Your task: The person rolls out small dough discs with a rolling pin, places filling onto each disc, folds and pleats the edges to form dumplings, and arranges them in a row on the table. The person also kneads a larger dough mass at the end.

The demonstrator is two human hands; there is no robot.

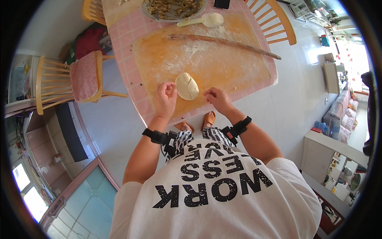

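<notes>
Floured board (223,59) w/ dough (187,86) (folded); left hand (166,97) loosely curled beside it, right hand (217,98) likewise, both empty.

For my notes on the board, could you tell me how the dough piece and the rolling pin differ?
The dough piece is pale, rounded and folded; the rolling pin is brown, long and thin. The dough lies at the board's near edge between the left hand and right hand; the pin lies across the far side, beyond both hands. Both rest on the floured board.
</notes>
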